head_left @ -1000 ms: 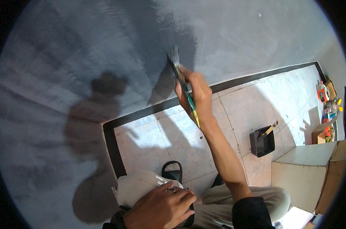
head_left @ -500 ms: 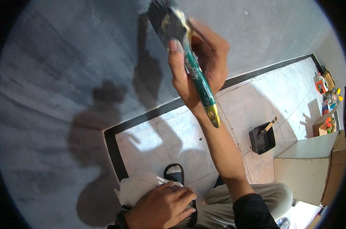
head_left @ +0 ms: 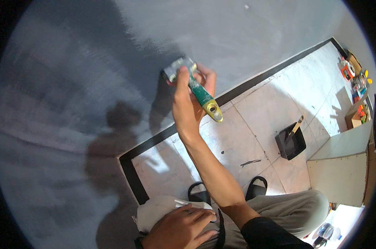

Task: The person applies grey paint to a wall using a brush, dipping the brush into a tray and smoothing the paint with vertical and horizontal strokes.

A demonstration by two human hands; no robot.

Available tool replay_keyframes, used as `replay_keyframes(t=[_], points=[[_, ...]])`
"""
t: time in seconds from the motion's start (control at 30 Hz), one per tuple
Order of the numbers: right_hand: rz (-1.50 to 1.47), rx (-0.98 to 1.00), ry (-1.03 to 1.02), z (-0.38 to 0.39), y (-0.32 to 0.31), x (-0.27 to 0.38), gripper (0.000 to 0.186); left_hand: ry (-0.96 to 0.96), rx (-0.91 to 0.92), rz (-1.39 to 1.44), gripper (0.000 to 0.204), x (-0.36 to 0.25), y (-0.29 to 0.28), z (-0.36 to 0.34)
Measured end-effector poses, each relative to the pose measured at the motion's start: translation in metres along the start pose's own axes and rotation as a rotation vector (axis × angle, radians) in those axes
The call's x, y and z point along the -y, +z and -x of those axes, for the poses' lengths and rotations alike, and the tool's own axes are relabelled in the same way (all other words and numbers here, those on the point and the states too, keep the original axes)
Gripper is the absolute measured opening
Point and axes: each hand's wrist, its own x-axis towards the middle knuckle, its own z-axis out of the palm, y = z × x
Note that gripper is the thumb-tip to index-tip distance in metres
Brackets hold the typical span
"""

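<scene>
My right hand (head_left: 192, 97) grips a wide paintbrush (head_left: 201, 93) with a green handle and a gold-coloured tip pierced by a hole. Paint smears cover its metal band. The brush head is at the grey wall (head_left: 188, 25), beside the border between a darker painted area and a lighter one; its bristles are mostly hidden. My left hand (head_left: 183, 227), wearing a dark ring, lies on my leg with its fingers stretched over pale cloth and grey trousers. It holds nothing.
A black paint tray (head_left: 290, 143) with a wooden-handled brush (head_left: 296, 126) leaning in it stands on the tiled floor (head_left: 246, 124). Dark paint marks (head_left: 250, 162) lie nearby. A pale cabinet (head_left: 338, 176) and a cardboard box (head_left: 354, 115) of small items are at the right.
My right hand has moved down and left with the paintbrush, away from the top of the view. The view has shifted slightly; my left hand stays on my leg.
</scene>
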Motion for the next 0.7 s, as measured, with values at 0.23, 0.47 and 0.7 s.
replay_keyframes(t=[0.23,0.47,0.7], points=[[-0.104,-0.017,-0.136,0.014,-0.023,-0.050,0.036,-0.077,0.076,-0.029,0.033,0.002,-0.001,0.000],[0.148,-0.262,0.186,0.052,-0.119,-0.173,0.031,-0.133,0.102,-0.065,0.033,0.001,0.001,0.003],[0.192,-0.195,0.151,0.047,-0.120,-0.153,0.029,-0.137,0.092,-0.087,0.033,-0.002,0.008,0.002]])
